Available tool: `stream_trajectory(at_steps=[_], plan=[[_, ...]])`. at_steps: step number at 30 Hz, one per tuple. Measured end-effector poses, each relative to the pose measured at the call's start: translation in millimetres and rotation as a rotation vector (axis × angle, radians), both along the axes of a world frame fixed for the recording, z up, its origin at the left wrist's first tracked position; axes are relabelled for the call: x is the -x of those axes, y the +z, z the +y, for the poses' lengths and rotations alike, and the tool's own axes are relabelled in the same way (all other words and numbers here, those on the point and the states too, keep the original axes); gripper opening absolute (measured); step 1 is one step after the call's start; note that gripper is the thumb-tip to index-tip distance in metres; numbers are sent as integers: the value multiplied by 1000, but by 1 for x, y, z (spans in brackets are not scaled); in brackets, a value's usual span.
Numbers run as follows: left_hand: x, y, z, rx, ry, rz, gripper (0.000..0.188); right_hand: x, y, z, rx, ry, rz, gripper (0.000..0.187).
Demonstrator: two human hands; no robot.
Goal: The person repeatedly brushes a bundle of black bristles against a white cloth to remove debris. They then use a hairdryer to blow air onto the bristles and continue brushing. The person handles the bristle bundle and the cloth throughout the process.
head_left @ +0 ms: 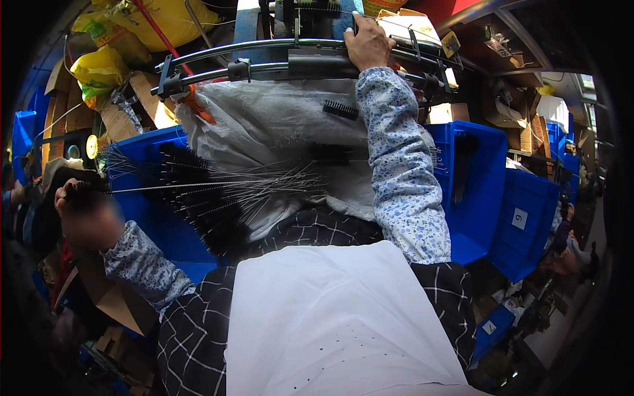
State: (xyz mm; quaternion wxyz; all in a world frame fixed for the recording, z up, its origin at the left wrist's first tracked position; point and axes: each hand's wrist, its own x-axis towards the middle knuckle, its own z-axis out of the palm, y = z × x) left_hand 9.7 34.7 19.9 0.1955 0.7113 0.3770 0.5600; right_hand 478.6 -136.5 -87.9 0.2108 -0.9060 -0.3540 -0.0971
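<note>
My left hand (92,218), partly blurred, is closed around the black bristle end of a tube brush. Its twisted wire stem (172,187) stretches to the right across my lap. Under that stem lies a bundle of black tube brushes (205,198), their bare wire ends (284,188) fanned out to the right. My right hand (368,43) is up at a machine with metal rails (277,45). Its fingers are bent at the upper rail beside a blue upright, closed on something I cannot make out. A short black brush piece (341,109) rests on the white sacking (264,125) below the rails.
A blue bin (155,228) stands at my left, under the brush bundle. To my right are more blue bins (479,191). Yellow sacks (99,69) and a red pole (158,30) are at the far left. Cardboard boxes (406,26) sit behind the rails.
</note>
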Motion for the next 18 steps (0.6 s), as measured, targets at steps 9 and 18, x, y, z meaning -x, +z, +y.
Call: stream_trajectory(at_steps=[9, 18], plan=[[-13, 0, -9, 141, -78, -252, 25, 22, -4, 27, -20, 5, -13, 40], [-59, -6, -31, 421, -393, -534, 23, 42, 0, 44, -4, 9, 5, 38]])
